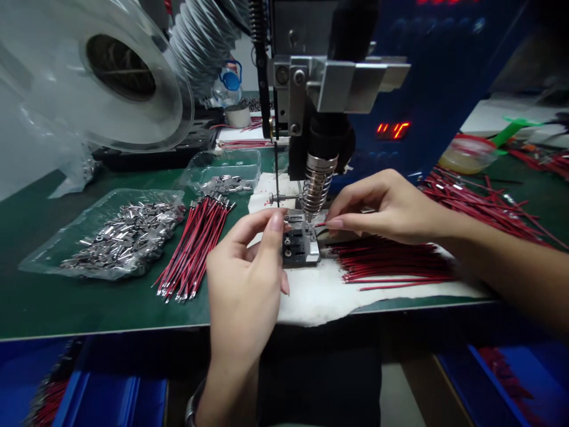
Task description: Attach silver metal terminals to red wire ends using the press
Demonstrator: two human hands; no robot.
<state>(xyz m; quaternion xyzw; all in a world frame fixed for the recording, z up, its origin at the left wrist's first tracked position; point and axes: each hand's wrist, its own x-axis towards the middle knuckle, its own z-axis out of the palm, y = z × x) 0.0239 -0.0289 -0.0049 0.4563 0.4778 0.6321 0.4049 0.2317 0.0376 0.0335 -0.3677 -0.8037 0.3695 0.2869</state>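
My left hand (249, 270) is at the left side of a small metal fixture (302, 252), thumb and forefinger pinched together at its edge. Whatever lies between those fingertips is too small to name. From the right, my right hand (384, 207) pinches a red and black wire (320, 225), whose end reaches into the fixture under the spring-wrapped machine head (316, 178). A bundle of red and black wires (391, 261) lies on white paper just below my right hand. Left of my left hand rests another bundle of wires (195, 246) with metal ends.
A clear tray (40, 261) heaped with small metal connectors sits at the left, a smaller clear tray (191, 169) behind it. The blue machine (422, 77) rises behind my hands, a large clear reel (178, 112) at upper left. Loose red wires (484, 201) lie far right.
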